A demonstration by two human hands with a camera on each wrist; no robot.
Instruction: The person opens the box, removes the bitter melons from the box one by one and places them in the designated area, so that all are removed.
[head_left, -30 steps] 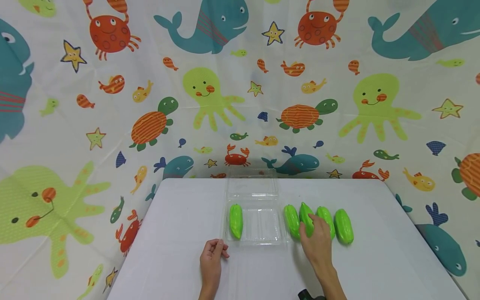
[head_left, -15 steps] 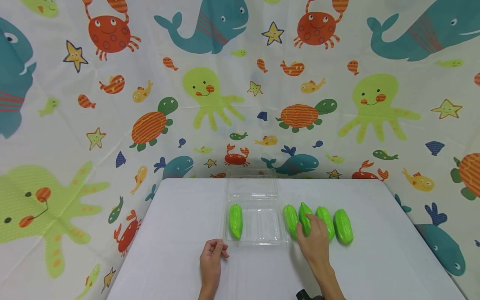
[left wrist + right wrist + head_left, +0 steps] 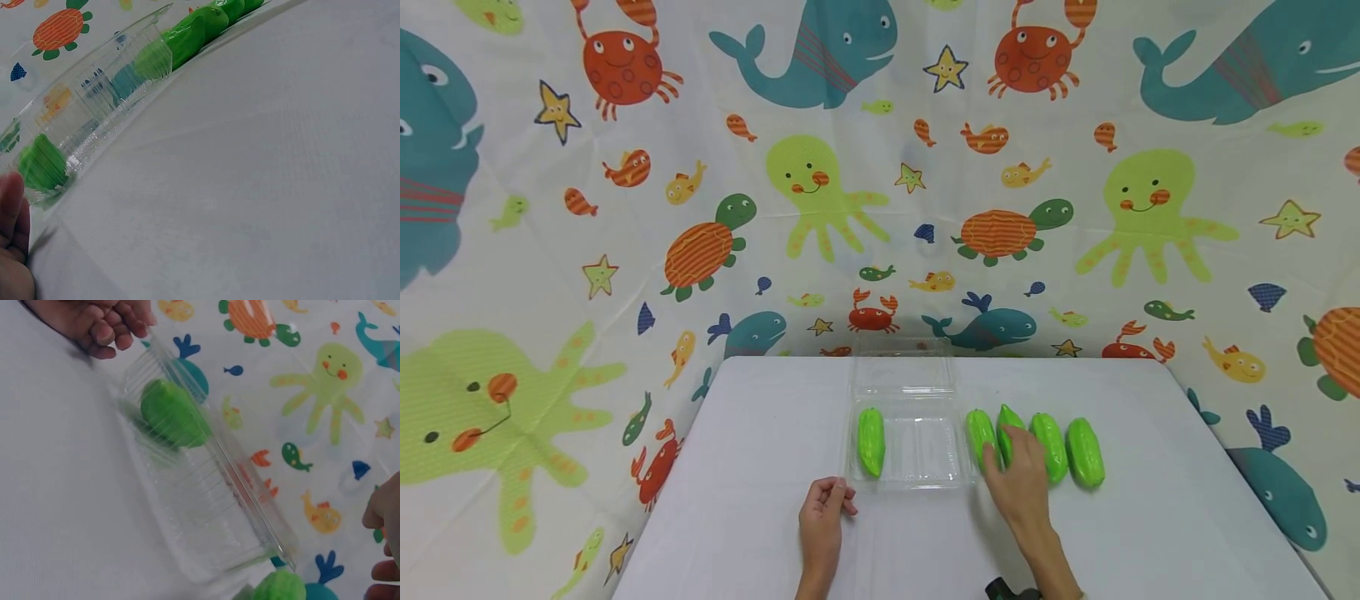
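A clear plastic clamshell box (image 3: 925, 446) lies with its lid (image 3: 904, 372) folded back. One bright green, cucumber-like vegetable (image 3: 871, 442) sits at its left side. My left hand (image 3: 822, 521) pinches the box's front left corner, thumb and fingertip at the rim, as the left wrist view shows its thumb (image 3: 11, 190). My right hand (image 3: 1021, 483) hovers over the row beside the box, thumb and fingers apart. Its thumb is near the leftmost vegetable (image 3: 979, 433) and its fingers overlap the second (image 3: 1006, 415), whose lower part is hidden.
Two more green vegetables, the third (image 3: 1051, 450) and the fourth (image 3: 1086, 454), lie to the right in the row. A white-covered table (image 3: 745, 467) carries everything. Behind it hangs a cloth (image 3: 842, 308) printed with sea animals. A black device (image 3: 1000, 588) shows beneath the right wrist.
My right hand has shifted a little left across the row, from over the second vegetable toward the first, uncovering more of the third. The left hand and the box have stayed put.
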